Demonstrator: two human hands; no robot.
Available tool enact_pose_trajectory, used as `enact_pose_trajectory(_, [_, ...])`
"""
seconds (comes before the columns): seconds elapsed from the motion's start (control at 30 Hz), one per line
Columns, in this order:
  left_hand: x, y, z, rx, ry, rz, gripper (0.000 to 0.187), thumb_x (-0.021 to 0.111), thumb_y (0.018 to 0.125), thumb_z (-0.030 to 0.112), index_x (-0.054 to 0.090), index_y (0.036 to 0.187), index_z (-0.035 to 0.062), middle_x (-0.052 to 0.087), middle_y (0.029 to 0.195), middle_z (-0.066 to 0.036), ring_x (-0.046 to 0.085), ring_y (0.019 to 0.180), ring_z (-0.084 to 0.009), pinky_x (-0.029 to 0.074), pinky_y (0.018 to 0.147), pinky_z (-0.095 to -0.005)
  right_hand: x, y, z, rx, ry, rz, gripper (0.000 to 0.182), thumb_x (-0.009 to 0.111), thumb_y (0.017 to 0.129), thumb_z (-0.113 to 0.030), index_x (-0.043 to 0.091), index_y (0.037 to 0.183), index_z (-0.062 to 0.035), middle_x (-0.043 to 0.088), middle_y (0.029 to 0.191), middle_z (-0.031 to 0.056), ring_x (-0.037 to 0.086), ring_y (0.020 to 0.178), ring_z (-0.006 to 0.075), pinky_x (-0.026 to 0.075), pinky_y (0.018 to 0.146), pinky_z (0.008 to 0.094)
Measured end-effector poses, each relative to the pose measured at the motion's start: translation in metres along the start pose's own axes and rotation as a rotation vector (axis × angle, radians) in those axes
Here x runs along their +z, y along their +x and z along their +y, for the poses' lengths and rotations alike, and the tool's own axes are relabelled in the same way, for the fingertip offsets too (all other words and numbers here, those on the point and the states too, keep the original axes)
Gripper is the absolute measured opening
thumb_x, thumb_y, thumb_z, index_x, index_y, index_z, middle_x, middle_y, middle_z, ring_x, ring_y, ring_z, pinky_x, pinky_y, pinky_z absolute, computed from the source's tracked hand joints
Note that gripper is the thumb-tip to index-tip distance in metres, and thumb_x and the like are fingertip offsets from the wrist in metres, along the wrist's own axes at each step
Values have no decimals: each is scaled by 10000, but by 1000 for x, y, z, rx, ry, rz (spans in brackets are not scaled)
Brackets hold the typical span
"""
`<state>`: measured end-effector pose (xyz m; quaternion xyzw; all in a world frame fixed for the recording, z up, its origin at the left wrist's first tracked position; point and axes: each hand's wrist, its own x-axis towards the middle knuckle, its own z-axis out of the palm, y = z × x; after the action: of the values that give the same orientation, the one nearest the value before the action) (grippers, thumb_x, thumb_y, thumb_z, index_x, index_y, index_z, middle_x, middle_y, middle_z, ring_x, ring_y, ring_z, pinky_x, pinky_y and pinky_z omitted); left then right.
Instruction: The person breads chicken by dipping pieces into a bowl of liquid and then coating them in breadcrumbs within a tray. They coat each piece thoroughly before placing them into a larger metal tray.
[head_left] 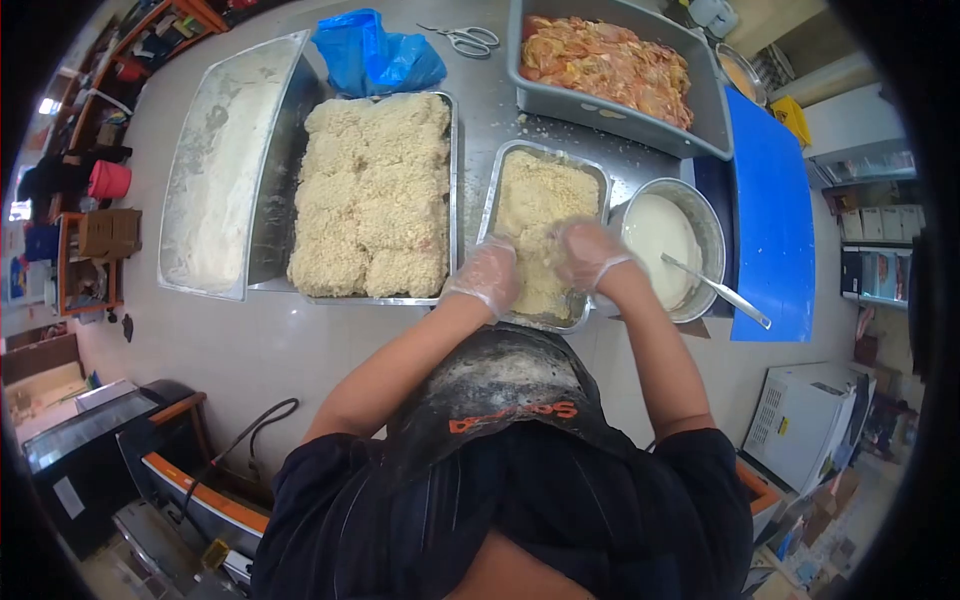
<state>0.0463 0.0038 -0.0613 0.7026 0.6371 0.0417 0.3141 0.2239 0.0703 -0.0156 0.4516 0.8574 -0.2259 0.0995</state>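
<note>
A small metal tray (603,205) of pale breadcrumbs (545,190) lies straight in front of me. My left hand (490,274), in a clear plastic glove, is at the tray's left side with its fingers curled in toward the crumbs. What it holds, if anything, is hidden. Opposite it, my right hand (588,252), gloved too, is over the crumbs on the right, its fingers smeared by motion. Just right of the tray stands a metal bowl of white batter (655,235) with a metal-handled utensil (735,299) leaning in it. Left of my hands, a larger tray holds several crumb-coated pieces (375,195).
A deep metal pan of white flour (215,190) stands far left. Behind are a blue plastic bag (375,55), scissors (468,40) and a grey tub (620,115) of raw marinated meat (605,65). A blue board (775,220) is at the right.
</note>
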Motion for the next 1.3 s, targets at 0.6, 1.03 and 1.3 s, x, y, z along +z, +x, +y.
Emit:
enact_pose_trajectory(0.6, [25,11,-15,154,-266,362,486,622,868,149,519,1315,-10,597,1221,-269,590,1102,-445,489,968,-461,62,30,3,250,-53,287,571,431,967,-297,425,1418,53,406,1470,262,380,1380,379,283,1162,433])
enact_pose_trajectory(1.03, [54,-13,-43,443,-72,276,405,567,872,192,573,1217,-20,606,1210,-188,570,1155,-340,453,1004,-423,18,103,-32,173,-249,-92,579,560,894,-442,582,1315,-46,611,1291,170,549,1218,354,404,1053,470])
enact_pose_trajectory(1.3, [62,17,-49,505,-35,349,382,554,804,117,585,1165,-7,612,1156,-188,578,1111,-347,439,1011,-429,-11,112,72,-57,55,-335,623,818,661,-289,650,1187,1,684,1098,215,659,1041,314,504,917,392])
